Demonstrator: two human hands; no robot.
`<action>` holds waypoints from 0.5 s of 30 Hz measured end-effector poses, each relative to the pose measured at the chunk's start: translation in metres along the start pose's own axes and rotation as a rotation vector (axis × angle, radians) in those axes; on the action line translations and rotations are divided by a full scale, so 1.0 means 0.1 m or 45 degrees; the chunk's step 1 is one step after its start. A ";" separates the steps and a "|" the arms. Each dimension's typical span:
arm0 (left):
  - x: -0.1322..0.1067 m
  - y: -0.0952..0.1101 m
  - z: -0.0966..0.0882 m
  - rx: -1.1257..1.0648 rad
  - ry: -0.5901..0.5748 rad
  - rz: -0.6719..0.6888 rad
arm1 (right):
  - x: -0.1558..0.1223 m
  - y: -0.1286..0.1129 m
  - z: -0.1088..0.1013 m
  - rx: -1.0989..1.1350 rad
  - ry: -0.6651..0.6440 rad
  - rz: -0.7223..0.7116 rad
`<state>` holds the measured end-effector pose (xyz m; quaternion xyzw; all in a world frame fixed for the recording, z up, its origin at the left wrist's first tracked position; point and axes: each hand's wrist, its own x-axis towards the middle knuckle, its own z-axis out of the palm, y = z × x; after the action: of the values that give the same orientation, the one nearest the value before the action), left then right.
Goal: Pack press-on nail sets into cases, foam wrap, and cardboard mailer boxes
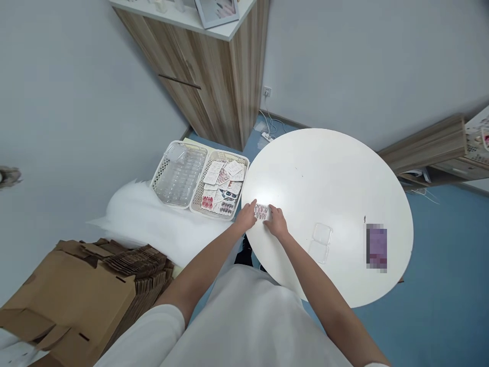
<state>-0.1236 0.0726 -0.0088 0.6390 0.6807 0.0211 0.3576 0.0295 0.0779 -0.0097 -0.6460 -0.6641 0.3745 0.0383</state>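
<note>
Both my hands meet at the left edge of the round white table [328, 173]. Between them is a small card of press-on nails [262, 211]. My left hand [247, 216] pinches its left end and my right hand [276, 222] grips its right end, fingers curled on it. An open clear plastic case [321, 241] lies on the table a little to the right of my right hand.
Two white baskets sit left of the table: one with clear plastic cases [179, 174], one with several nail cards [222, 188]. Flattened cardboard boxes [87, 290] are piled at lower left. A wooden cabinet [214, 76] stands behind. A purple blurred object [376, 246] lies on the table's right.
</note>
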 end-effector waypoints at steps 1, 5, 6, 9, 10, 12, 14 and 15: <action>0.02 -0.01 0.01 -0.017 -0.013 0.013 | 0.02 -0.01 0.02 -0.038 0.003 0.011; 0.04 -0.05 0.03 -0.081 -0.038 0.062 | 0.05 -0.04 0.07 -0.125 0.033 0.027; 0.04 -0.06 0.04 -0.096 -0.038 0.074 | 0.05 -0.04 0.07 -0.126 0.039 0.027; 0.02 -0.08 0.05 -0.131 -0.008 0.111 | 0.05 -0.05 0.08 -0.105 0.066 0.035; 0.02 -0.09 0.06 -0.140 0.013 0.122 | 0.04 -0.05 0.08 -0.094 0.078 0.033; 0.00 -0.10 0.08 -0.161 0.063 0.140 | 0.03 -0.05 0.09 -0.066 0.109 0.012; -0.02 -0.12 0.11 -0.188 0.114 0.170 | 0.01 -0.03 0.10 -0.027 0.135 -0.029; -0.03 -0.13 0.13 -0.202 0.135 0.188 | 0.00 -0.02 0.11 -0.003 0.141 -0.052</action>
<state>-0.1282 0.0617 -0.0232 0.6551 0.6458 0.1349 0.3682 0.0218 0.0730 -0.0166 -0.6521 -0.6745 0.3364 0.0820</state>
